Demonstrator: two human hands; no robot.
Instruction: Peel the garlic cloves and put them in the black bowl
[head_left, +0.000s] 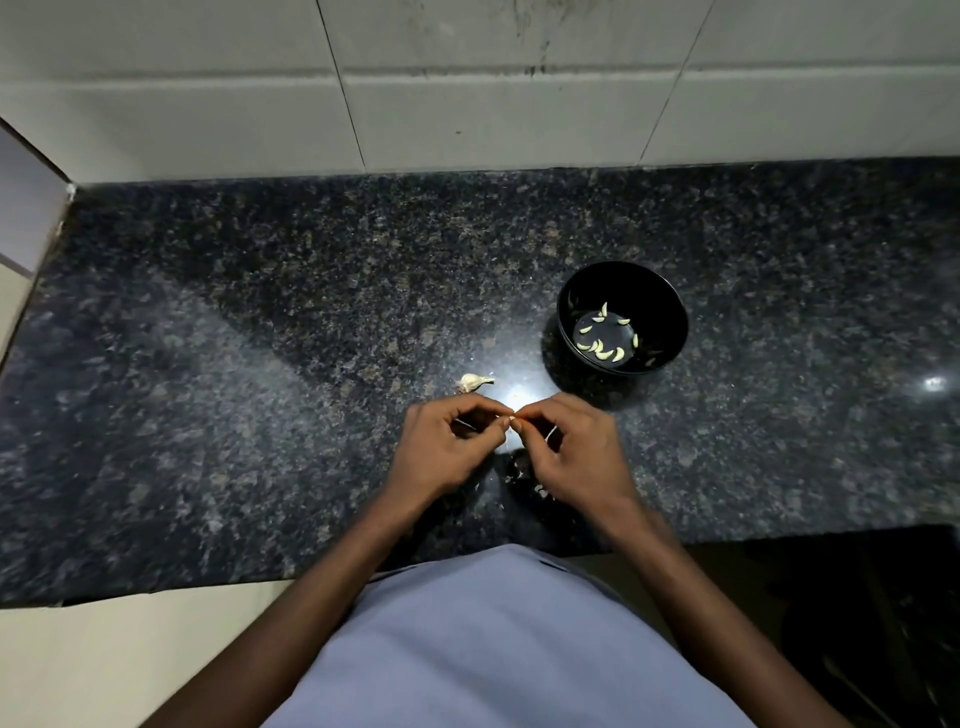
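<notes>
black bowl (670, 312): upright on the counter (260, 364), right of centre, beyond the right hand and apart from it.
bowl contents: about ten peeled garlic cloves (605, 340), pale and curved, spread loosely over the bowl floor; the exact count is hard to tell.
left hand (447, 452): fingers curled, thumb and fingertip pinching the small garlic clove (511, 422) from the left.
right hand (576, 452): fingers curled, pinching the same clove from the right; a thin strip of skin shows under its fingers.
clove position: held above the counter between the two hands, which meet at their fingertips, near-left of the bowl.
garlic piece (474, 382): whitish, unpeeled, lying on the counter just beyond the left hand.
peel scraps (519, 470): small pale bits on the counter under the hands.
wall (467, 104): pale tiles behind the counter.
</notes>
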